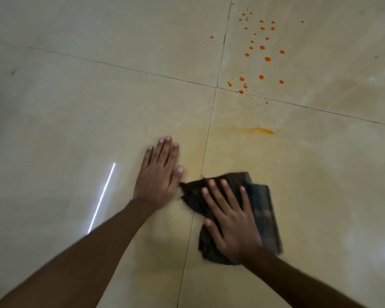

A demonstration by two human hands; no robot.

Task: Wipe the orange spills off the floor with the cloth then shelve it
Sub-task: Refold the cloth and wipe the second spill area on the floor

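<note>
On the pale tiled floor [80,112], from left to right: the left hand [158,176] lies flat, fingers spread and holding nothing, bracing the person. Just beside it, the right hand [229,221] presses the dark checked cloth [262,210] down, fingers splayed wide over it. Around the cloth only a faint yellow haze remains; ahead lies an orange smear [259,131], and farther off the orange droplets [261,47] are untouched. Wiping appears partly done; shelving is not yet begun.
</note>
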